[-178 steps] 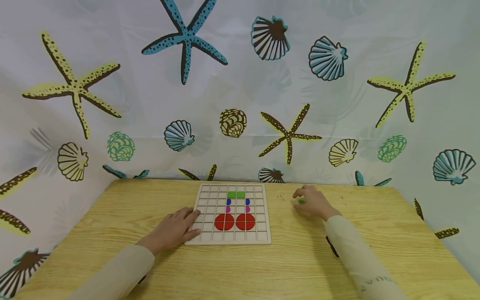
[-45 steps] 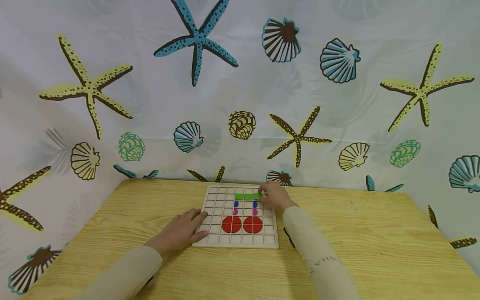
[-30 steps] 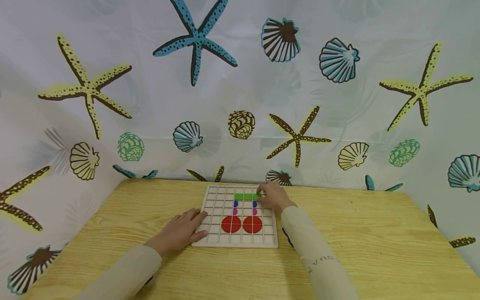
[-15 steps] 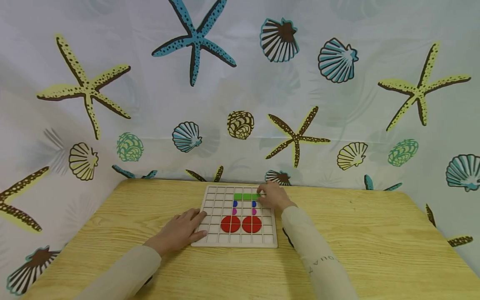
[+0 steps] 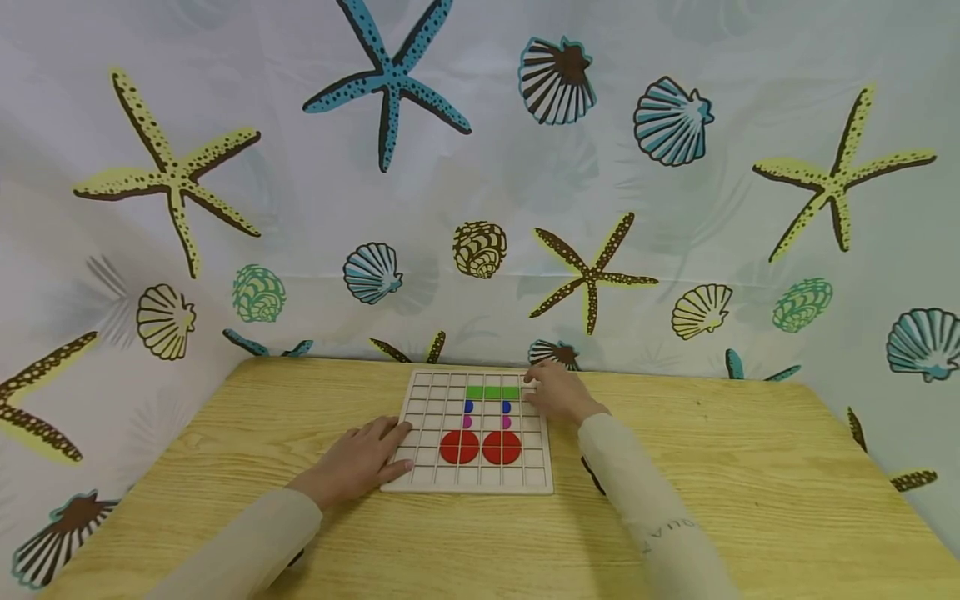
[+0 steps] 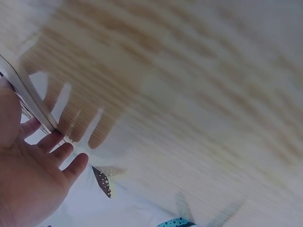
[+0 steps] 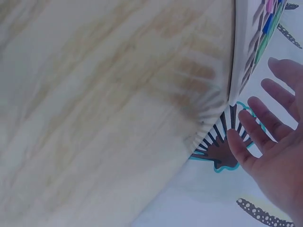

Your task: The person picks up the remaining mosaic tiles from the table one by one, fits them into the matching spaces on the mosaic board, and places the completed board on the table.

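Observation:
A white grid board lies on the table. My left hand rests with its fingers on the board's left edge; in the left wrist view that hand has its fingers apart at the rim. My right hand is at the board's upper right corner, fingers spread and holding nothing, as the right wrist view of the hand confirms. Just left of its fingertips ends a green bar of square pieces. Under the bar sit blue half-rounds, magenta half-rounds and two red circles crossed by grid lines.
The wooden table reaches to a white curtain printed with starfish and shells, which stands close behind the board and along both sides. Small dark marks dot the table at right.
My right hand brought a green piece from the table at right to the end of the green row, pressed it flat, then released it and drew slightly right. The left hand stayed at the board's edge.

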The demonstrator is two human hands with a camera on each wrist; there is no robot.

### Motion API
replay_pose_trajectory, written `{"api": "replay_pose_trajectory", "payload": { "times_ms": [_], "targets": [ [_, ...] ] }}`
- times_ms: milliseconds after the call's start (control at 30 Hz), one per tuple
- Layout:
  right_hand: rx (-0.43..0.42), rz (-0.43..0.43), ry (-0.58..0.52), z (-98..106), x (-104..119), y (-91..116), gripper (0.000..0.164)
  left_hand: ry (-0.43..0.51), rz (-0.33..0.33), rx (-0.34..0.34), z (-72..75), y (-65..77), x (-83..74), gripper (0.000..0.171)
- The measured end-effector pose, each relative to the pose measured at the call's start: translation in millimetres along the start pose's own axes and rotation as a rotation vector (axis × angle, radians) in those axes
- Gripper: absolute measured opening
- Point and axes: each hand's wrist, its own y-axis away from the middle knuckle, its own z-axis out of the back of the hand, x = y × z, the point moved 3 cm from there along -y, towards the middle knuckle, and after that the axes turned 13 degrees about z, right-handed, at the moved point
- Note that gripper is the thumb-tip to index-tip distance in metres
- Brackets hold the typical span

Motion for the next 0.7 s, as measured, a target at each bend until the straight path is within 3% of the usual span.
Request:
{"api": "replay_pose_trajectory", "payload": {
  "times_ms": [367,700],
  "targets": [
    [-0.025,0.102,0.022,30,-11,32,0.032,-0.048,0.008,-0.019,3.4,-4.6,0.1,0.058],
    [-0.056,0.098,0.007,45,-36,77,0.037,0.003,0.048,-0.033,4.3,-5.6,2.1,0.060]
  ]
}}
